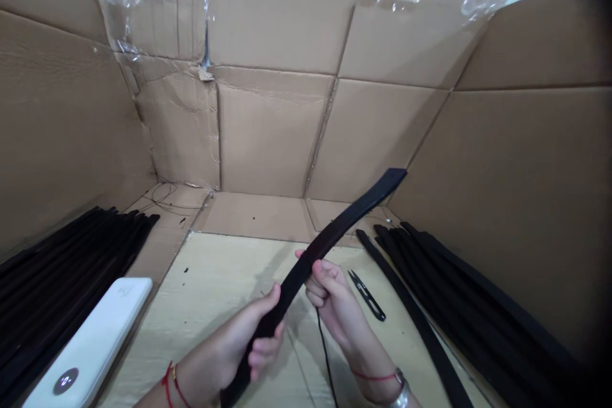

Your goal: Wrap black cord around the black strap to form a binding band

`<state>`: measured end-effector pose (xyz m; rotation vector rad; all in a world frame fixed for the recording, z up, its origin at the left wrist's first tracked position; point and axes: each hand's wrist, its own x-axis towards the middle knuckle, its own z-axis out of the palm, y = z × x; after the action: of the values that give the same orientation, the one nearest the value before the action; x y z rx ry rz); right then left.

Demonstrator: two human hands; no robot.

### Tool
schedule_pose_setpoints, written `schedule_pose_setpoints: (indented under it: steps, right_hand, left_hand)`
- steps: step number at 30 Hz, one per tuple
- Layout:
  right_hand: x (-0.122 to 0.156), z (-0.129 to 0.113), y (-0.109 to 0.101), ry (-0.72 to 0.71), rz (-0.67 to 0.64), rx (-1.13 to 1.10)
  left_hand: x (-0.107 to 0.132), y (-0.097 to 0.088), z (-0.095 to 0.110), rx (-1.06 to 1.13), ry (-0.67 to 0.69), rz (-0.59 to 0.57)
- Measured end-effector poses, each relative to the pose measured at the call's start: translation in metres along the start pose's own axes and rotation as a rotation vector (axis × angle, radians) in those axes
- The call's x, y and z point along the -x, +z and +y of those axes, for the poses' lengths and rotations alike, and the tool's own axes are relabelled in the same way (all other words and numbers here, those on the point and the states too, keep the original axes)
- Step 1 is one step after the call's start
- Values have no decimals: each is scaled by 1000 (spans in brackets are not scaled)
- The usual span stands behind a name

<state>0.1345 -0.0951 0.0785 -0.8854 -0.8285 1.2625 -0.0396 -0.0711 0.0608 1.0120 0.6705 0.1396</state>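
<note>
A long black strip (335,234), seemingly fabric, slants up from the bottom edge toward the upper right. Lower down, my left hand (248,338) is wrapped round it, thumb on the near face and fingers behind. At mid-length my right hand (329,290) grips the strip's right edge between thumb and curled fingers. Whether those fingers also hold something small is hidden. Below the right hand hangs a thin black cord (325,344), running to the bottom edge. Black thread snips (367,295) lie on the table just right of that hand.
Several black strips are heaped at left (71,268) and right (430,280); one single strip (406,306) lies nearer. A white power bank (102,338) with a lit display rests at left. Cardboard walls (272,134) enclose the pale work surface (210,268). Loose thread (165,194) lies at back left.
</note>
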Motion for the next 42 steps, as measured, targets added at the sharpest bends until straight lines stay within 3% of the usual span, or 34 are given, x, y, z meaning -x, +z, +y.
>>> schedule_pose_setpoints:
  steps: [2, 3, 6, 7, 8, 10, 12, 14, 19, 22, 28, 32, 42]
  right_hand:
    - [2, -2, 1, -54, 19, 67]
    - [1, -1, 1, -80, 45, 94]
    - [-3, 5, 2, -116, 115, 107]
    - [-5, 8, 2, -114, 121, 95]
    - [-6, 10, 2, -108, 115, 81]
    - [-6, 12, 1, -92, 76, 48]
    - [-4, 10, 1, -82, 27, 21]
    - [-2, 6, 1, -80, -1, 12]
    - [2, -1, 2, -97, -11, 50]
    - [1, -2, 2, -109, -6, 82]
    - [0, -4, 4, -161, 191, 212]
    - [-1, 0, 6, -162, 242, 208]
    - [3, 8, 9, -190, 186, 203]
  left_hand:
    - [0, 4, -1, 40, 23, -3]
    - [1, 6, 0, -57, 105, 93]
    - [4, 7, 4, -642, 378, 648]
    - [5, 6, 6, -837, 415, 798]
    - [5, 5, 6, -973, 418, 874]
    - [4, 2, 5, -1031, 406, 804]
    - [1, 1, 2, -908, 433, 624]
    - [0, 4, 0, -798, 471, 547]
    - [3, 9, 0, -906, 424, 724]
    - [6, 8, 2, -958, 400, 758]
    - [9, 5, 7, -1163, 281, 910]
    - [9, 4, 10, -1241, 191, 931]
    - [14, 8, 18, -1255, 94, 927]
